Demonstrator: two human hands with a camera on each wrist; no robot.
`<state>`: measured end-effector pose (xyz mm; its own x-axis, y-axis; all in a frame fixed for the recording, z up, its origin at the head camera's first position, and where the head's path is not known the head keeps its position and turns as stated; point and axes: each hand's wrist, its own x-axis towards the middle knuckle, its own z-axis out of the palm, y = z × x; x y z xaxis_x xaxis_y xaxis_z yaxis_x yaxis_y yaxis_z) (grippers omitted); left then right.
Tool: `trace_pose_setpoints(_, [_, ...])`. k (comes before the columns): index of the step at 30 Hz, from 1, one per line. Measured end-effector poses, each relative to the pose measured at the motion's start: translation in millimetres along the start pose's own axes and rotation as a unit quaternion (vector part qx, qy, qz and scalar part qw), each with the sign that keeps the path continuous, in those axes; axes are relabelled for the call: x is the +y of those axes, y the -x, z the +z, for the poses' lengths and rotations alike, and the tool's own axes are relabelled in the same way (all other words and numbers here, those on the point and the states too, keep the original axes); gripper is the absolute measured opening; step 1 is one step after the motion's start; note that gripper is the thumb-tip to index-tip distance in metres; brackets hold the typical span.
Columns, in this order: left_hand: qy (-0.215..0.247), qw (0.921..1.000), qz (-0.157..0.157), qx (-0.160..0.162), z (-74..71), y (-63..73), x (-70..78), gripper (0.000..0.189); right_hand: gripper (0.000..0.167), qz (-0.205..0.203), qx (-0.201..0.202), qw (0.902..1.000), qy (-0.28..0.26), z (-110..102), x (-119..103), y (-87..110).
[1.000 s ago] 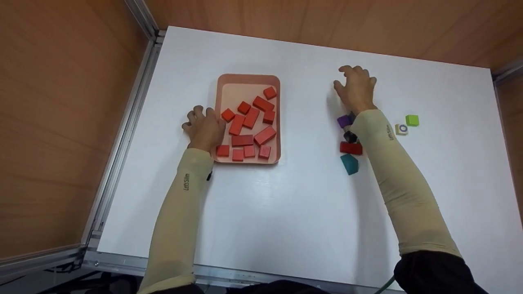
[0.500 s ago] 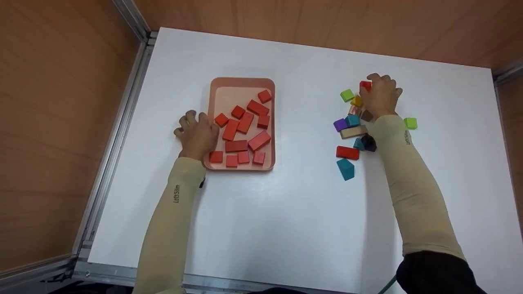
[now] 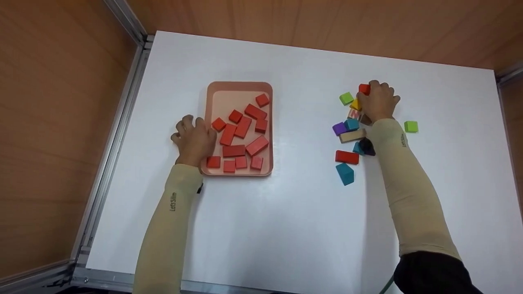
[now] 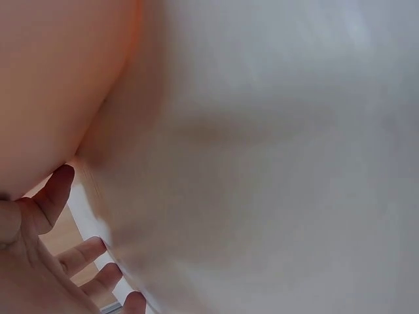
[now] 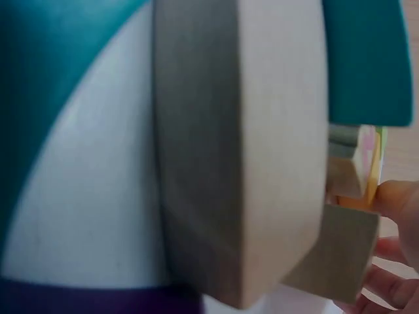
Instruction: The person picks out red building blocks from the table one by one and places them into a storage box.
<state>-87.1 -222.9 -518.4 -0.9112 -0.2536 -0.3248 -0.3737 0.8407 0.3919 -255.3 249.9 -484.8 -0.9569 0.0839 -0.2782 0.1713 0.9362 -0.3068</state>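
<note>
My left hand (image 3: 193, 143) rests at the left side of a pink tray (image 3: 239, 85), its fingers spread and loosely bent. In the left wrist view one fingertip touches the tray's outer wall (image 4: 59, 78), and the other fingertips (image 4: 112, 275) are on the tabletop. Several red wooden blocks lie in the tray, among them a long one (image 3: 234, 151). On the right, my right hand (image 3: 379, 103) pinches a red block (image 3: 364, 89) between thumb and index finger at the far end of a group of coloured blocks. The red block is hidden in the right wrist view.
Close to the right hand lie a green block (image 3: 346, 98), a yellow block (image 3: 355, 105) and a plain wood block (image 3: 352, 135). Nearer are a red block (image 3: 347, 157) and a teal block (image 3: 345, 174). Another green block (image 3: 411, 126) lies right of the forearm.
My right hand has moved right and down onto the red block, uncovering blocks previously under the hand and sleeve; its thumb and index have closed round that block. The left hand stays by the tray.
</note>
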Motion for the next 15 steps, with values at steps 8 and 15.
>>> trace_pose_setpoints(8, [0.0,0.9998,0.012,0.019,-0.3,0.1,-1.1,0.045,0.063,-0.016,0.038,0.9991,-0.008,0,-6,0.3])
trace_pose_setpoints(15, [-0.007,0.9998,0.006,0.015,-0.9,-3.0,-1.1,0.045,0.066,-0.041,0.05,0.9977,-0.02,6,-34,6.0])
